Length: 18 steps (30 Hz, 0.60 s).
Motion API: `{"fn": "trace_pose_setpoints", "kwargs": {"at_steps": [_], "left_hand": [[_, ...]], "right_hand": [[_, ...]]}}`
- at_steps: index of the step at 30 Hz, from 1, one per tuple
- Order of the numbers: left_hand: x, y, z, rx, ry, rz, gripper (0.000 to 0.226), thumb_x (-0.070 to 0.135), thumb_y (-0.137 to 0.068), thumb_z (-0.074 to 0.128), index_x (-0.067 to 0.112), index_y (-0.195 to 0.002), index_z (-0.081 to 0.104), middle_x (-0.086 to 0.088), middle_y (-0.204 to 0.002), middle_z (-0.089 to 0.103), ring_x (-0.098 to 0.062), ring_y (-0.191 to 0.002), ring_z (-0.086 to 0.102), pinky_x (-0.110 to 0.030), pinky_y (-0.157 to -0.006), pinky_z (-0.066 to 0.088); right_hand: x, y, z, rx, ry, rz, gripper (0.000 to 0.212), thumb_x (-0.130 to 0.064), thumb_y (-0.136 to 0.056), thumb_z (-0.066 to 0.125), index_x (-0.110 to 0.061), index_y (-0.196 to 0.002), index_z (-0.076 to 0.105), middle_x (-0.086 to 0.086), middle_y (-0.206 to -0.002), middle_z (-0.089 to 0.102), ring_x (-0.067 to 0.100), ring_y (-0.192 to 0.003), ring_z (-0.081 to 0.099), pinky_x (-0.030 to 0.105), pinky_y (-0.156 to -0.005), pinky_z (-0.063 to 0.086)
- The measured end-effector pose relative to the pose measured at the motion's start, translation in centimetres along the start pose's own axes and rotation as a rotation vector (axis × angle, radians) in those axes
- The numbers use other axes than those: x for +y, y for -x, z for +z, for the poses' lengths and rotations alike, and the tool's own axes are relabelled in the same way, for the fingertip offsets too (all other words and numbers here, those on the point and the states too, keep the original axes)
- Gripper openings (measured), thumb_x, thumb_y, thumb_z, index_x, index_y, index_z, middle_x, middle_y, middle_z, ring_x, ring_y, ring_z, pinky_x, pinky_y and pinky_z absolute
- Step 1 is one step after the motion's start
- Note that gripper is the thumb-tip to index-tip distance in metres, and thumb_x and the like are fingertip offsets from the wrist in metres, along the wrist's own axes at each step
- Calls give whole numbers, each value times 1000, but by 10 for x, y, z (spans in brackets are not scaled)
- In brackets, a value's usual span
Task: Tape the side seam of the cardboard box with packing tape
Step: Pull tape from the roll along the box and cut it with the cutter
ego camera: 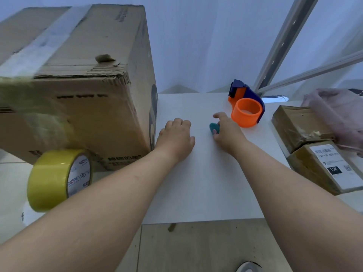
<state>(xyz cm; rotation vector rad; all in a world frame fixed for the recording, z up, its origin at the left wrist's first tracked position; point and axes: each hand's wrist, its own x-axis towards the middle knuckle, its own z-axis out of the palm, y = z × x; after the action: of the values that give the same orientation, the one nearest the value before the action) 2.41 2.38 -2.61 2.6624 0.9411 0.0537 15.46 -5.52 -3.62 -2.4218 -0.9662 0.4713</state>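
Note:
A big cardboard box [82,107] stands at the left of the white table [196,183], with clear tape along its top and down its near face. A yellowish roll of packing tape [57,179] stands on edge against the box's lower front. My left hand [176,140] rests on the table just right of the box, fingers curled, holding nothing. My right hand [225,130] closes its fingers on a small teal object [213,128] lying on the table. An orange and blue tape dispenser [245,107], with no roll on it, sits just beyond that hand.
Two small taped parcels [314,146], one with a shipping label, lie at the table's right edge beside a pinkish plastic bag [337,114]. A metal frame [284,42] rises at the back right. The table's near edge drops to a tiled floor [196,248].

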Motion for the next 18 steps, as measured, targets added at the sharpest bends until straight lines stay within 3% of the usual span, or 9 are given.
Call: {"fn": "trace_pose_setpoints", "kwargs": {"at_steps": [4, 11, 15, 18], "left_hand": [[8, 17, -4, -2, -56, 28, 44, 28, -96, 41, 11, -137, 39, -10, -140, 42, -28, -126, 38, -39, -102, 36], [16, 59, -40, 84, -93, 100, 39, 27, -97, 40, 12, -133, 41, -10, -133, 48, -27, -119, 45, -40, -94, 44], [12, 88, -77, 145, -77, 108, 35, 26, -97, 40, 13, -129, 44, -9, -126, 55, -27, -110, 54, -41, -85, 50], [14, 108, -105, 200, -54, 114, 33, 25, -96, 42, 13, -127, 46, -9, -122, 60, -27, -105, 59, -43, -84, 54]], "right_hand": [[0, 8, -6, -8, 115, 12, 37, -4, -88, 53, -9, -125, 50, 16, -123, 58, 30, -108, 57, 37, -91, 48], [-31, 43, -31, 23, 89, -27, 34, -6, -92, 49, -12, -125, 47, 16, -121, 58, 29, -104, 57, 40, -88, 52], [-65, 74, -55, 64, 98, -112, 30, -11, -94, 46, -14, -124, 48, 13, -119, 59, 24, -92, 53, 35, -75, 47], [-86, 103, -76, 106, 86, -139, 28, -11, -95, 45, -15, -123, 48, 12, -116, 59, 21, -87, 51, 37, -78, 49]]}}
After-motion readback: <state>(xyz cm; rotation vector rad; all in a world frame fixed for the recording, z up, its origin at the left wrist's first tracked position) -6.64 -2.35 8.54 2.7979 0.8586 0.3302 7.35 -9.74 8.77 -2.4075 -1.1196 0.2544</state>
